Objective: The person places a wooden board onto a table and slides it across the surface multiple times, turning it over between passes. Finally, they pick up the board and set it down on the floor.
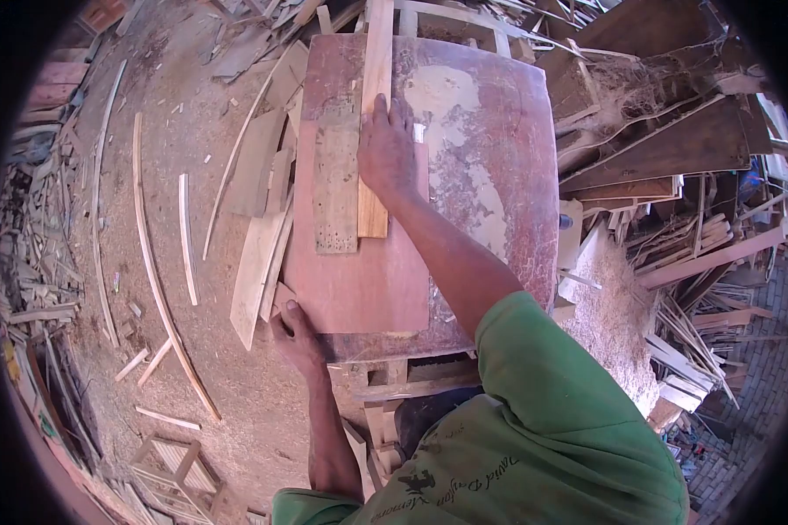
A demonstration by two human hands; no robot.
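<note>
- Fingers of the right hand lie slightly apart over the pale strip, beside the worn board at their left.
- Left hand sits at the pink sheet's near-left corner; whether its fingers clamp, I cannot tell.
- Flat, even pressure should best hold strip and board flush.

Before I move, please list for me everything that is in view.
table: one, reddish with pale patches, centre
sheet: one, pink, on table
strip: one, yellowish, running lengthwise over sheet
spotted board: one, grey-brown, left of strip
sticks: several, pale, floor at left
frame: one, pale brown, floor at lower left
scrap wood: many, mostly brown, both sides
shirt: one, green, on the person
right hand: one, on strip
left hand: one, at sheet's near left corner
</note>
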